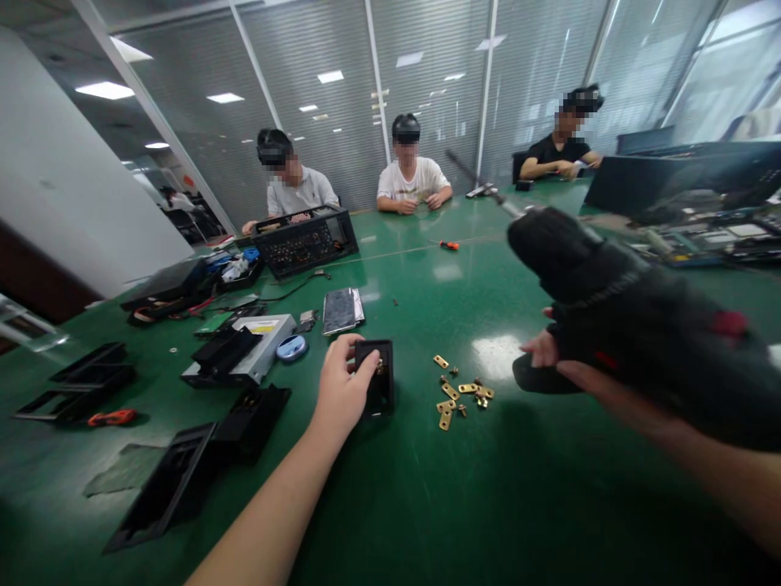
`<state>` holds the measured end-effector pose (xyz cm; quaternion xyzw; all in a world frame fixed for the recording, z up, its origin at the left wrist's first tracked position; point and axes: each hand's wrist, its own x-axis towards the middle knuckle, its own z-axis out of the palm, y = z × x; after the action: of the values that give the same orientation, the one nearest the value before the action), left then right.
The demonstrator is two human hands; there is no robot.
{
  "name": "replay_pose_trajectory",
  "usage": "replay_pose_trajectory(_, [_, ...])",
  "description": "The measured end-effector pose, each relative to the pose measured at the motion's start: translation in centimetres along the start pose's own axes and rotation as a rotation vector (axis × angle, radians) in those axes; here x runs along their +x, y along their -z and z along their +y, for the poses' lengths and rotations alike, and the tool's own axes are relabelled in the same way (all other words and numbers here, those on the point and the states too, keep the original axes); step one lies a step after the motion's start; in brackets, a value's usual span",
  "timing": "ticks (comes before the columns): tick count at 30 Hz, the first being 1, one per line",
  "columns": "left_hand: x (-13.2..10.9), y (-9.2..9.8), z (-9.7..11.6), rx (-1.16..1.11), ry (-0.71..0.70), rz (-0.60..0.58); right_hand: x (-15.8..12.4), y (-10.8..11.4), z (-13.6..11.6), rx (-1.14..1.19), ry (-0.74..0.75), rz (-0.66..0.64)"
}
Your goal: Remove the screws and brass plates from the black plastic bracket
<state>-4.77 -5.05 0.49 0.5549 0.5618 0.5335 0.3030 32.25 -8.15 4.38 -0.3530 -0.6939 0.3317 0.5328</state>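
Observation:
My left hand [342,387] grips a small black square part [375,377] that lies on the green table [427,496], thumb and fingers closed on its left edge. A brass piece shows in the part's middle. My right hand [558,358] is raised close to the camera and wrapped round a black electric screwdriver [616,309] with red marks; its thin bit [482,183] points up and to the left, away from the part. Between the two hands, several small brass plates and screws [460,392] lie loose on the table.
Black plastic frames [195,468] and an optical drive [244,350] lie to the left, with a red-handled tool [111,417] further left. A computer case [305,238] and three seated people are at the far side. Open electronics [701,236] fill the right.

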Motion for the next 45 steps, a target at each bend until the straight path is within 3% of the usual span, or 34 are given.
replay_pose_trajectory(5, [0.2,-0.4,-0.6,-0.024,-0.038,0.026,1.0,-1.8,1.3,0.434,-0.118,-0.034])
replay_pose_trajectory(10, [0.4,-0.4,-0.3,0.143,-0.252,-0.002,1.6,-1.7,0.5,0.632,-0.171,-0.012])
replay_pose_trajectory(13, [0.4,-0.3,0.1,0.260,-0.424,-0.046,1.6,-1.2,0.9,0.648,-0.177,0.005])
replay_pose_trajectory(17, [0.4,-0.3,0.3,0.353,-0.614,-0.002,1.5,-0.8,1.7,0.597,-0.168,0.029])
replay_pose_trajectory(23, [0.1,-0.2,0.9,0.403,-0.736,-0.034,1.4,0.5,2.6,0.402,-0.174,0.030])
replay_pose_trajectory(32, [-0.2,-0.5,0.7,0.391,-0.713,-0.020,1.9,2.6,6.5,0.102,-0.115,-0.013])
replay_pose_trajectory(45, [-0.4,0.7,1.2,0.205,-0.491,-0.122,2.3,2.7,7.3,0.234,-0.166,-0.189])
